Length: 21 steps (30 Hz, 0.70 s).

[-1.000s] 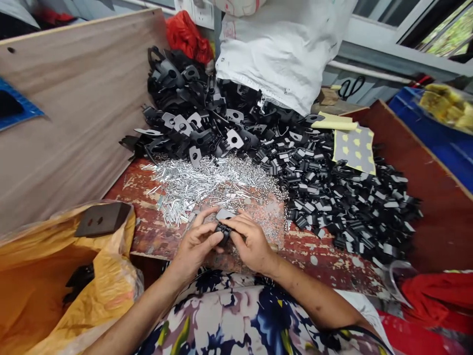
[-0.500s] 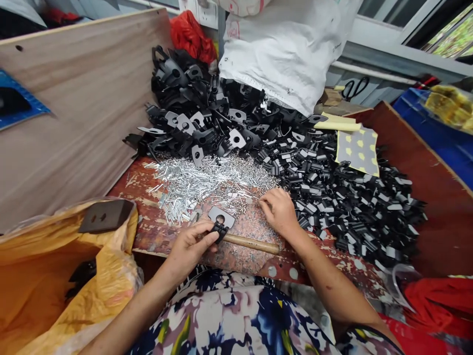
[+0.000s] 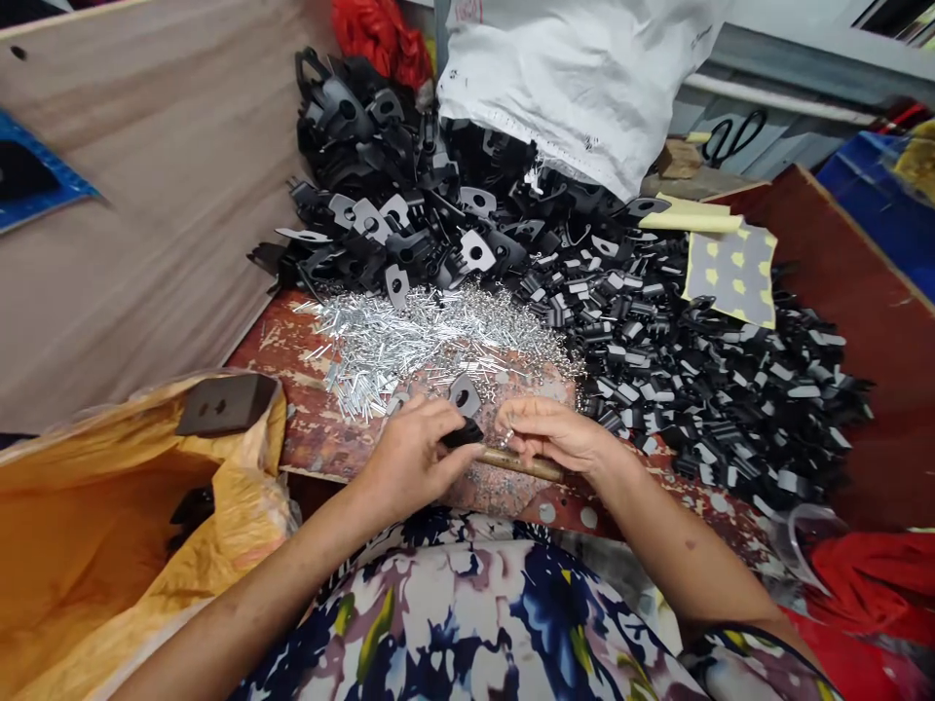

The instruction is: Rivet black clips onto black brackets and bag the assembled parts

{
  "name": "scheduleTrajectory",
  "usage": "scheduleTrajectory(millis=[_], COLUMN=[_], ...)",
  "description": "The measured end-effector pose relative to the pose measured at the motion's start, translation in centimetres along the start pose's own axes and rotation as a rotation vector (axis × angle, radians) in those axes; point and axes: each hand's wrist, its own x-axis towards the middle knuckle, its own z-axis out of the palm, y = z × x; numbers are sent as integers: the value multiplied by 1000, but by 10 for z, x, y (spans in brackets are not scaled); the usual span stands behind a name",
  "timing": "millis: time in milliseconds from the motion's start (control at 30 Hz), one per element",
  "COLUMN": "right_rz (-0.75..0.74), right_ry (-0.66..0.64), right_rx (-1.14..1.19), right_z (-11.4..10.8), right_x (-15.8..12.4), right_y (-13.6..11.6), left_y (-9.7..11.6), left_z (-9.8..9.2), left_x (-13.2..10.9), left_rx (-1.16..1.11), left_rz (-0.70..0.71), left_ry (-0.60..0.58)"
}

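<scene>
My left hand (image 3: 413, 456) is closed on a small black plastic part (image 3: 465, 414) with a round hole, held just above the worn red table (image 3: 292, 341). My right hand (image 3: 556, 433) is right beside it, its fingertips pinched on a small silver pin (image 3: 509, 436). A wooden handle (image 3: 522, 463) lies on the table under both hands. Just beyond the hands spreads a heap of silver metal pins (image 3: 409, 336). Farther back are piles of larger black plastic parts (image 3: 394, 214) and smaller black clips (image 3: 701, 389).
An orange plastic bag (image 3: 109, 526) with black parts inside sits at the left. A wooden board (image 3: 146, 195) walls the left side. A white sack (image 3: 577, 78) lies at the back, scissors (image 3: 734, 136) behind it. A grey sheet with yellow squares (image 3: 730, 273) rests on the clips.
My right hand reached out to the pin heap, then came back to the black part with a pin. The left hand kept hold of the part and shifted slightly right.
</scene>
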Motion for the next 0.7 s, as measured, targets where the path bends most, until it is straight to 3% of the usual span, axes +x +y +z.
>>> scheduleTrajectory(millis=[167,233,300,367,467,567,700], right_rz=[40,-30,-192,-367,-470,-484,-538], right_ry=[-51,-13,125,370,638,603,529], right_rx=[-51,-256,-605,-953,-1539,-1932,-1977], right_z=[17,17,10,-2,-22,-33,-40], right_x=[11,13,14,16,26,40,51], right_y=[17,20,16,6,-10,-18,-20], left_y=[8,5,0,-7,-16,-23,-28], left_z=[5,7,7,6,2,2,3], left_x=[7,3,-2,-6,-11,-15,-19], left_rx=[-5,-29,-31,-42,-167,-407,-759], left_rz=[29,15,-17,-64,-158,-321,-524], left_ry=[-125,-118,-56,28,119,165,215])
